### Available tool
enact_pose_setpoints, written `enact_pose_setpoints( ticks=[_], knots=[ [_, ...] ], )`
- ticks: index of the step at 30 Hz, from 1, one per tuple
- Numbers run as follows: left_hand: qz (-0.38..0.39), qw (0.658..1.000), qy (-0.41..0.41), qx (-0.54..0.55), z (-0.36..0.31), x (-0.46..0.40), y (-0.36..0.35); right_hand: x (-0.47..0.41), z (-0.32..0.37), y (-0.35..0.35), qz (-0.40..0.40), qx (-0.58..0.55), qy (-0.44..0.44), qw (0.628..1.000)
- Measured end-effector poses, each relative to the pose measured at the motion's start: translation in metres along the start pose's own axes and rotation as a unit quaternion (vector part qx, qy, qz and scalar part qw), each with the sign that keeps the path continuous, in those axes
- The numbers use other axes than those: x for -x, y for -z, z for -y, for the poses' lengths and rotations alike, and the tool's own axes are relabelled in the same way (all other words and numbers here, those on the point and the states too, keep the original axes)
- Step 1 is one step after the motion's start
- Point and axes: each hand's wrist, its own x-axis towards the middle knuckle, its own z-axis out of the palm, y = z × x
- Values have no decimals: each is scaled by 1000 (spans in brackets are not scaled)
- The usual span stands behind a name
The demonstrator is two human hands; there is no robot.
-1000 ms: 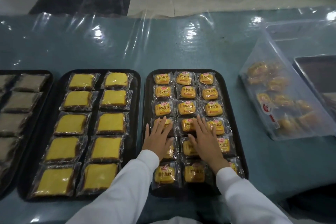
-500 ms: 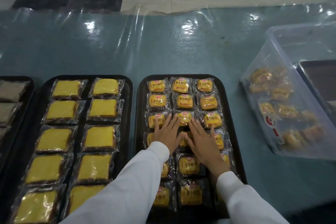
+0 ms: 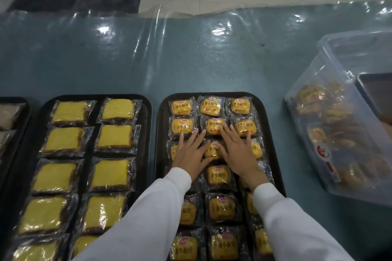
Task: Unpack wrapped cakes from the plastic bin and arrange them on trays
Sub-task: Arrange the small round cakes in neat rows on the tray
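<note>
Both hands, left hand (image 3: 189, 152) and right hand (image 3: 235, 150), press flat with straight fingers on the wrapped cakes (image 3: 214, 126) mid-tray (image 3: 163, 112), while the plastic bin (image 3: 339, 125) lies nearer the right.

Yellow cakes (image 3: 214, 126) on black trays (image 3: 267, 133); white sleeves (image 3: 297, 224); teal table (image 3: 191, 59).

Printed in dark characters on the yellow wrappers of the small cakes (image 3: 214, 125) filling the black tray (image 3: 163, 116) at frame centre: "小面包", repeated pack after pack, each topped by a red oval brand mark too small to read. On the side of the clear plastic bin (image 3: 331, 63) at right, a red-and-white sticker (image 3: 324, 152), its lettering illegible. No print legible on the sponge slices (image 3: 70, 110) at left.
</note>
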Motion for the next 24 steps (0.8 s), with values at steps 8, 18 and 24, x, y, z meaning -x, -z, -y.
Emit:
enact_pose_setpoints(
  ticks=[8,18,24],
  knots=[
    [-57,995,73,26,19,-2,4,2,-10,-4,-16,-20,-6,1000],
    [-91,974,149,141,67,-19,16,-5,-12,-6,-8,14,162,987],
    [-103,971,140,161,66,-21,12,-5,-12,-21,-43,7,127,991]
  ],
)
